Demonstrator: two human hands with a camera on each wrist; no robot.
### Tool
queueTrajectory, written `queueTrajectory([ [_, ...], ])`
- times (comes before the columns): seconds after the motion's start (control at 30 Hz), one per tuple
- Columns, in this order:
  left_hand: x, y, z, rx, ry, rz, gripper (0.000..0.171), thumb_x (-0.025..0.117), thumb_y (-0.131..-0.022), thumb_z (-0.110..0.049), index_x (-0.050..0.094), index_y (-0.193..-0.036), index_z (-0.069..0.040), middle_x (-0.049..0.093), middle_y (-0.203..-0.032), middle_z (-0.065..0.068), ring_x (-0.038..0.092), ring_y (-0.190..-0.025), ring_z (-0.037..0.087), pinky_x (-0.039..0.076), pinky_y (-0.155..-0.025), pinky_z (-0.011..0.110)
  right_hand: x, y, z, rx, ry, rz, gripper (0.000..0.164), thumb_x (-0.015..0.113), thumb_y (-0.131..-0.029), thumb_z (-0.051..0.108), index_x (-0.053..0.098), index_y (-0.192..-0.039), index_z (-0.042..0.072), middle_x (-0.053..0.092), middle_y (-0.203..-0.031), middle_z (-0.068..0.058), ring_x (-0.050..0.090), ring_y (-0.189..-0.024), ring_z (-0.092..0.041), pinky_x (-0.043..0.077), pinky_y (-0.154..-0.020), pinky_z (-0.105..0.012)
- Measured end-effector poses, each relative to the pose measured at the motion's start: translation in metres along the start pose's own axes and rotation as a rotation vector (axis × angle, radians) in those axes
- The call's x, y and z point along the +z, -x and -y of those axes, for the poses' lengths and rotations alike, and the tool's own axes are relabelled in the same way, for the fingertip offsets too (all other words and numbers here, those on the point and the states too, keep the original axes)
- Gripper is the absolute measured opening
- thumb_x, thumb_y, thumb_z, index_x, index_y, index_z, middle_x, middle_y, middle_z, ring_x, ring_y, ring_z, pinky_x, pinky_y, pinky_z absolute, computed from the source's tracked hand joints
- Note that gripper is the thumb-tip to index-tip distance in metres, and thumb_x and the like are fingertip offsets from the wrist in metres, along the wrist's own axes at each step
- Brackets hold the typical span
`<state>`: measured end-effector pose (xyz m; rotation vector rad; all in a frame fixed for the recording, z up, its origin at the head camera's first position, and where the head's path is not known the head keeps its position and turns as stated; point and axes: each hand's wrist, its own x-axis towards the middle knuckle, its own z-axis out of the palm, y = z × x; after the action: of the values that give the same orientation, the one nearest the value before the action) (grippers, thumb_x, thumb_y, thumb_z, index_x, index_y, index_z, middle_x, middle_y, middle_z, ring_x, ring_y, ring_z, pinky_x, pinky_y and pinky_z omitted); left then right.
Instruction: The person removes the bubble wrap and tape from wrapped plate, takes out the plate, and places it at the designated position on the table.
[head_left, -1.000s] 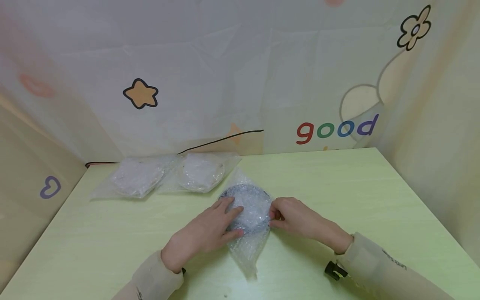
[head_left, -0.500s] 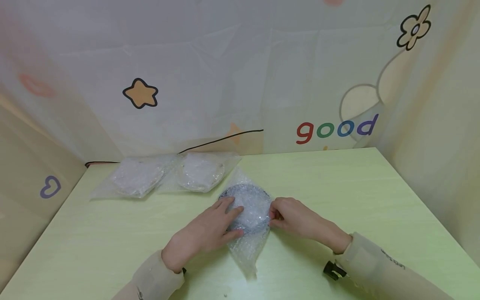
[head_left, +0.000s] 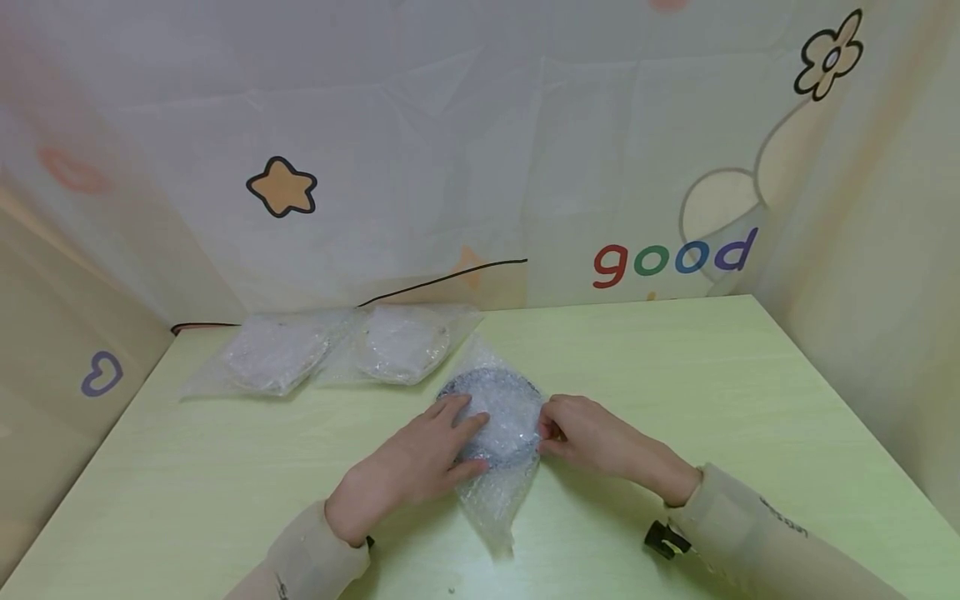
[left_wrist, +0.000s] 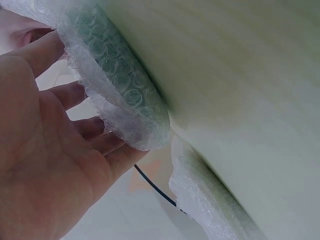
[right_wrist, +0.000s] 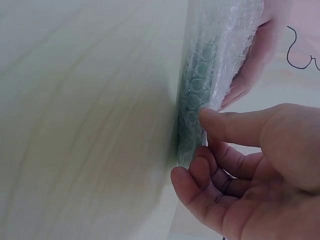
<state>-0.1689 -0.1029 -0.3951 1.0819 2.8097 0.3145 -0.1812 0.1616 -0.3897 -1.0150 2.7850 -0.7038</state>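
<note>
A flat round object with a blue-patterned rim (head_left: pixel 513 454), plate-like in outline, lies on the table inside bubble wrap (head_left: pixel 491 504). The wrap tapers to pointed corners at the far and near ends. Across the left part of the bundle rests my left hand (head_left: pixel 412 454), fingers spread and thumb on its near side. My right hand (head_left: pixel 592 433) is at the right edge with its fingers curled, pinching the bubble wrap there between thumb and forefinger. In the right wrist view, the thumb (right_wrist: pixel 235 125) lies against the side of the wrap (right_wrist: pixel 200 75), whose bubbles look greenish.
Two more bubble-wrapped bundles, a left one (head_left: pixel 273 358) and a right one (head_left: pixel 405 346), lie along the back left of the pale green table (head_left: pixel 675 367). A printed curtain (head_left: pixel 420 167) stands behind and at both sides. Dark pieces show at the sleeve cuffs.
</note>
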Motion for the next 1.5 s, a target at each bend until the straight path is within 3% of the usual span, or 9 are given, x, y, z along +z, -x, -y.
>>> queueTrajectory([
  [1.07,-0.002,0.000,-0.002,0.003,0.007,0.004,0.061,0.062,-0.103,-0.041,0.050,-0.150,-0.003,0.037,-0.156,0.028,0.033,-0.146,0.042,0.032,-0.118,0.051,-0.004,0.000,0.003,0.026,-0.071,0.044,0.021,0.073,-0.094,0.002,0.058,-0.081,0.010,0.049,-0.075,0.005,0.044,-0.067,-0.007,0.042,-0.059,-0.023],
  [1.3,-0.003,0.000,-0.003,-0.014,0.012,0.022,0.063,0.060,-0.104,-0.044,0.048,-0.152,-0.005,0.035,-0.157,0.027,0.032,-0.147,0.040,0.031,-0.118,0.051,-0.011,0.001,0.002,0.083,-0.158,0.084,0.018,0.072,-0.095,0.007,0.059,-0.083,0.011,0.052,-0.073,0.005,0.047,-0.065,-0.009,0.043,-0.060,-0.025],
  [1.5,-0.003,-0.001,-0.003,-0.026,0.016,0.027,0.064,0.060,-0.104,-0.044,0.046,-0.153,-0.005,0.034,-0.158,0.027,0.032,-0.148,0.041,0.031,-0.118,0.052,-0.013,0.001,-0.001,0.081,-0.194,0.088,0.015,0.071,-0.097,0.010,0.062,-0.085,0.011,0.054,-0.073,0.006,0.048,-0.066,-0.009,0.044,-0.060,-0.026],
])
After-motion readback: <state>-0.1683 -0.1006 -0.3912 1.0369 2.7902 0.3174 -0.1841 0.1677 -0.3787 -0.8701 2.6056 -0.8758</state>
